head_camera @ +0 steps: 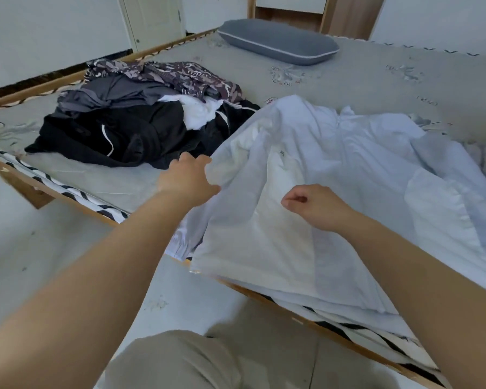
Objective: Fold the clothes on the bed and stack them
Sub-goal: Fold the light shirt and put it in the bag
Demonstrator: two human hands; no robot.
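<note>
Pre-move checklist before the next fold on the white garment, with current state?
1. Left hand grips white garment edge: ok.
2. Right hand pinches the fabric: cannot tell, fingers curled, pinch hidden.
3. Garment lies flat: not ok, bunched and wrinkled.
4. Garment fully on the bed: not ok, hem overhangs the near edge.
5. Unfolded pile apart from garment: cannot tell, edges meet.
6. Stack begun: cannot tell.

left hand (188, 175) fingertips: hidden behind white garment (334, 169) | garment: cut off right
</note>
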